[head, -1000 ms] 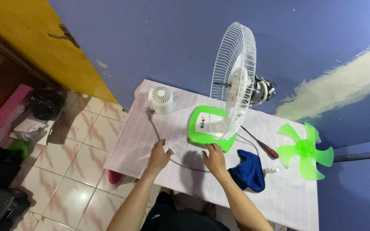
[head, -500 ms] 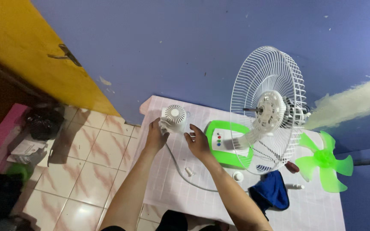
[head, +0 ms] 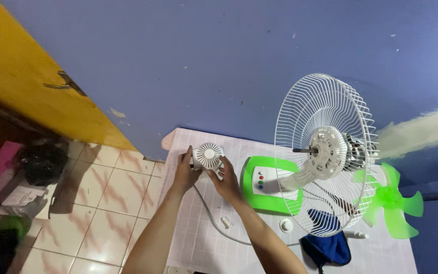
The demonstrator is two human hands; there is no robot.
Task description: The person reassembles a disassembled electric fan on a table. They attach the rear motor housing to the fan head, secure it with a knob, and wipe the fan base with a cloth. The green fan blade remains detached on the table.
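White ribbed plastic motor cover (head: 208,155) held between both hands just left of the green fan base (head: 269,185), above the pale checked tabletop (head: 198,238). Left hand (head: 185,170) grip wraps its left side, right hand (head: 225,178) grip clasps its right. Grey cord (head: 214,219) trails below.

A single head-worn camera looked steeply down from above the table's (head: 198,243) near edge toward the blue wall (head: 204,66), close enough that both forearms filled the lower frame; tiled floor (head: 97,203) lay leftward.
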